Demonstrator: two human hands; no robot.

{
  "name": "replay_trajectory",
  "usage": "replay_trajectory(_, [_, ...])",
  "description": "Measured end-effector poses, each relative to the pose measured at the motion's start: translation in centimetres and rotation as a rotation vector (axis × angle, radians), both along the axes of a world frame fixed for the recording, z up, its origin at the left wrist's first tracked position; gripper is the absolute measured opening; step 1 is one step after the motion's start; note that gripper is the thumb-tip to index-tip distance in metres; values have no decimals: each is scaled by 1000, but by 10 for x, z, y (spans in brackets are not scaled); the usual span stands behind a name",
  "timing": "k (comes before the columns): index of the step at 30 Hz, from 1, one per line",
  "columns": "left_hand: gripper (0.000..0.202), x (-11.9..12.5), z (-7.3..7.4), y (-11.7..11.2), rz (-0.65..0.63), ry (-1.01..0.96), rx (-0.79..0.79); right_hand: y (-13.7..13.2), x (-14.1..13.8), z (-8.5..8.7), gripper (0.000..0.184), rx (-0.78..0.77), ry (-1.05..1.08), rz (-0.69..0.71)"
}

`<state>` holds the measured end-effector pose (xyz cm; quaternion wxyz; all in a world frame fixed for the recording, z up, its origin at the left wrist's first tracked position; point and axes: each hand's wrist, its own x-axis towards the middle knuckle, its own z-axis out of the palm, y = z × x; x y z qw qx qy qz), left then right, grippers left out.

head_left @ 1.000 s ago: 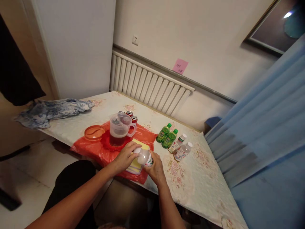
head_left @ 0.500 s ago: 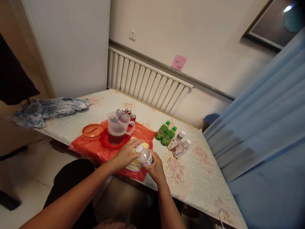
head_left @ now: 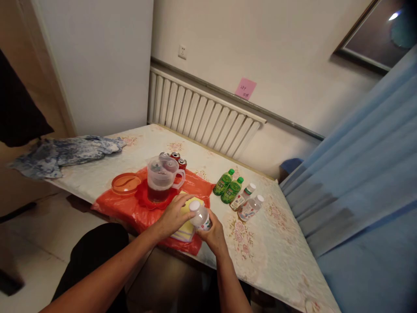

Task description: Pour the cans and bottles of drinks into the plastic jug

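My right hand (head_left: pixel 215 234) is wrapped round a clear plastic bottle (head_left: pixel 202 221) with a white cap and a printed label, tilted over the table's near edge. Beside the cap is my left hand (head_left: pixel 176 214), its thumb at the bottle's neck and its fingers apart, not closed on the cap. Beneath them lies a folded yellow cloth (head_left: pixel 184 234). A clear pitcher (head_left: pixel 159 178) of dark liquid stands on a red scalloped plate (head_left: pixel 140 195), left of the hands. Its handle points right.
Several drink bottles stand to the right, among them a green bottle (head_left: pixel 232 191) and a white-capped bottle (head_left: pixel 250 208). Red cans (head_left: pixel 181 164) are behind the pitcher. An orange lid (head_left: pixel 125 183) rests on red plastic sheeting (head_left: pixel 114 203). Crumpled patterned fabric (head_left: pixel 74 152) is at far left.
My left fingers have loosened and drawn slightly back from the cap. The bottle stays in my right hand. The whole view has shifted down a little.
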<state>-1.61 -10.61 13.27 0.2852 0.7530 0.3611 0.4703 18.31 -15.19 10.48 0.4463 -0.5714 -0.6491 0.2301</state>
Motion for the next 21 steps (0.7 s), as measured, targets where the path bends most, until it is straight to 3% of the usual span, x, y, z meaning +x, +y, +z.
replay_trajectory(5, [26, -8, -42, 16, 159, 134, -33, 36, 6, 5, 67, -72, 227, 42])
replay_trajectory(13, [19, -11, -117, 35, 173, 455, 41, 143, -16, 0, 57, -12, 372, 35])
replay_trajectory(17, [20, -14, -141, 35, 184, 506, 134, 189, -37, -8, 53, 8, 350, -4])
replay_trajectory(21, [21, -15, -151, 33, 231, 516, 200, 224, -59, -17, 59, 37, 402, 38])
